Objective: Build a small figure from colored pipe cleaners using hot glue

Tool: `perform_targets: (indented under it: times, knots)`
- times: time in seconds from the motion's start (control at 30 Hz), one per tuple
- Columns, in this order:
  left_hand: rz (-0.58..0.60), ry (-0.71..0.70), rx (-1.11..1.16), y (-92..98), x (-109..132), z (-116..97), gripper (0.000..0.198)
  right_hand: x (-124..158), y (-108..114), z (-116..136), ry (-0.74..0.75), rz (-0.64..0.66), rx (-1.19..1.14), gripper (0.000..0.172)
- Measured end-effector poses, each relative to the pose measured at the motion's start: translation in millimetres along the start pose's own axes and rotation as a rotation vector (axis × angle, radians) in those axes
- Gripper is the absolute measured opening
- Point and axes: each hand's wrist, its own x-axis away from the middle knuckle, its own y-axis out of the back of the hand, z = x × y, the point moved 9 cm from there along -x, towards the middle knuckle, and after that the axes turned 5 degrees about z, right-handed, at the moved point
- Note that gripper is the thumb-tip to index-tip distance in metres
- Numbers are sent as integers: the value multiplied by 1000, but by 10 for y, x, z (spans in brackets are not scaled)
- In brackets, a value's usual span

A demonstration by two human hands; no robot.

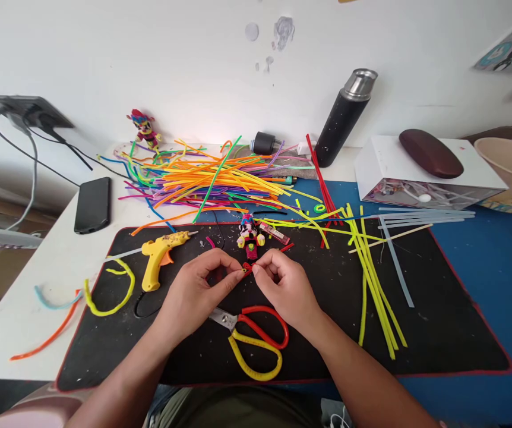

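Observation:
Over the middle of the black mat (438, 333), my left hand (202, 282) and my right hand (285, 285) meet, each in a pinch. Between their fingertips is a small red pipe cleaner piece (247, 268), bent into a little coil; the fingers cover part of it. Just beyond it lies a pipe cleaner doll (250, 236) with a blue top, white and yellow arms and a dark pink body. Scissors (256, 339) with one red and one yellow handle rest below my hands. A yellow glue gun (160, 255) lies left of my left hand.
A heap of coloured pipe cleaners (220, 178) spreads along the back. Yellow-green pipe cleaners (376, 285) and clear glue sticks (425, 217) lie at right. A black flask (343, 122), white box (429, 160), phone (92, 205) and second doll (144, 129) stand or lie around.

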Motion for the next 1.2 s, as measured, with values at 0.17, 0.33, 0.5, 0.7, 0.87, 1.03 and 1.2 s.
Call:
perform_targets:
  times: [0.17, 0.33, 0.5, 0.7, 0.87, 1.03, 1.2]
  knots:
    - [7, 10, -26, -20, -15, 21, 20, 0, 0, 3, 2, 1, 3, 17]
    - [5, 36, -23, -19, -20, 65, 22, 8, -9, 32, 8, 7, 17, 16]
    - [18, 54, -15, -30, -25, 74, 22, 16, -11, 64, 11, 9, 31, 15]
    - [28, 86, -6, -37, -47, 89, 23, 17, -17, 46, 9, 16, 33, 15]
    - [36, 113, 2, -35, -39, 110, 25, 13, -21, 45, 23, 21, 40, 14]
    - [39, 124, 15, -37, -24, 131, 25, 12, -29, 32, 31, 22, 52, 13]
    - [40, 136, 29, -48, -31, 133, 27, 22, -31, 28, 30, 26, 65, 14]
